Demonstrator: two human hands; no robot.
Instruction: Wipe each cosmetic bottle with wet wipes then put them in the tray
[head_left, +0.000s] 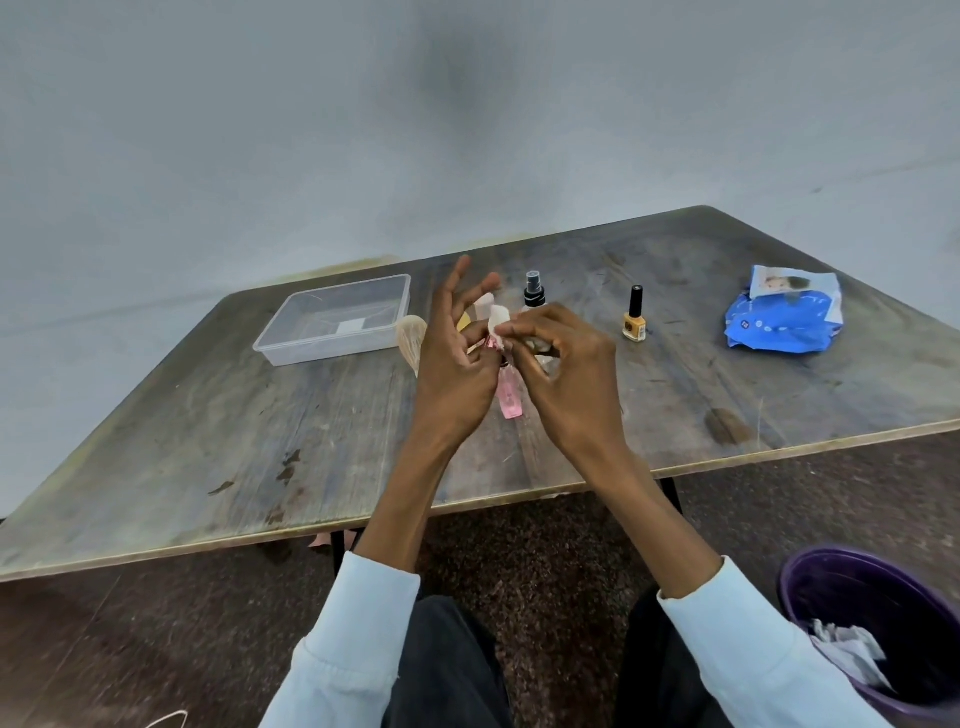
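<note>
Clear tray (332, 318) at ten o'clock on the table (208, 415), holding only a small white label on its floor. Purple bin (852, 597) at five o'clock, on the floor, with crumpled white wipes (849, 652) inside. Blue wipe pack (784, 312) at two o'clock, flap torn open. Pink bottle (508, 400) at centre, held above the table between both hands. Left hand (457, 374) pinched the bottle's upper part with thumb and lower fingers, two fingers splayed straight toward twelve. Right hand (566, 374) curled, fingertips pinching a white wipe (497, 325) against the bottle's top. Spray bottle (535, 291) just beyond at twelve; yellow polish (634, 317) at one o'clock, upright, well apart.
</note>
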